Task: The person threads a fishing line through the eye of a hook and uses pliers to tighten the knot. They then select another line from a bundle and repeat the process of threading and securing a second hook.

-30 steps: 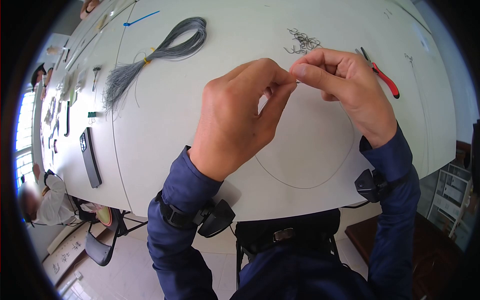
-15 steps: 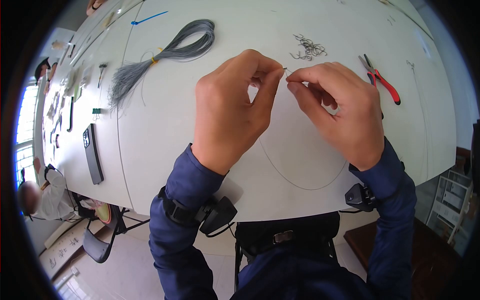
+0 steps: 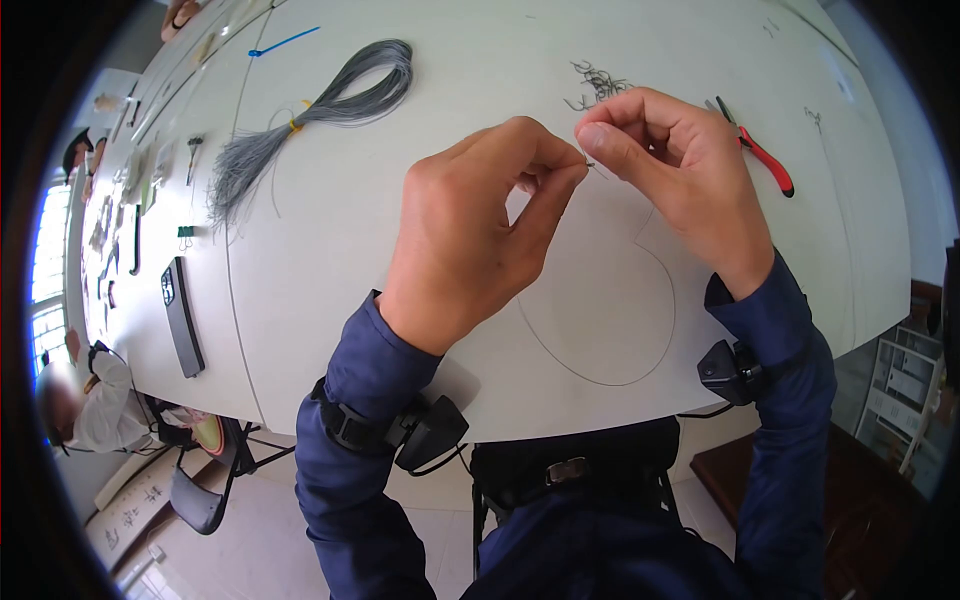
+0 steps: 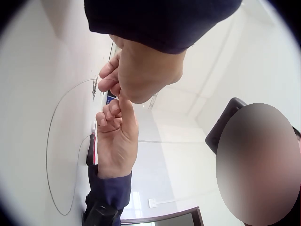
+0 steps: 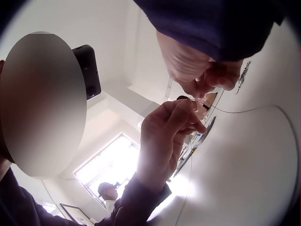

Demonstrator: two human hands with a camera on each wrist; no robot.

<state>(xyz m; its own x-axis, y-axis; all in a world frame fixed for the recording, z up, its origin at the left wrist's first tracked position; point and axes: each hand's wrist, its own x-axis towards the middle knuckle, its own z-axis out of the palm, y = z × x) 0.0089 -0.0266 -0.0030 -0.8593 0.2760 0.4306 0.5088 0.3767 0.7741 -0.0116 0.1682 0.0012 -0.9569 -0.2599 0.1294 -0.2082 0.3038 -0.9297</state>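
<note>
In the head view my left hand (image 3: 475,235) pinches a small dark fish hook (image 3: 590,165) between thumb and forefinger; only its tip shows past the fingertips. Close beside it, my right hand (image 3: 690,175) holds a thin grey line between thumb and forefinger, the other fingers curled. The line (image 3: 674,300) drops from the hands into a loose loop over the white table. In the left wrist view the right hand (image 4: 117,143) faces the left fingertips, and the loop (image 4: 47,146) hangs to one side. The right wrist view shows the left hand (image 5: 162,136) gripping close to the right fingers.
Behind my right hand lies a pile of dark hooks (image 3: 597,80). Red-handled pliers (image 3: 768,168) rest to the right, near a thin strand with small hooks (image 3: 814,116). A hank of grey line (image 3: 385,75), blue cable tie (image 3: 285,41) and phone (image 3: 182,320) lie left.
My right hand drew down and slightly away with line stretched between the fingertips, then moved back up beside the left. The loop's right side has shifted inward. The left hand keeps its pinch.
</note>
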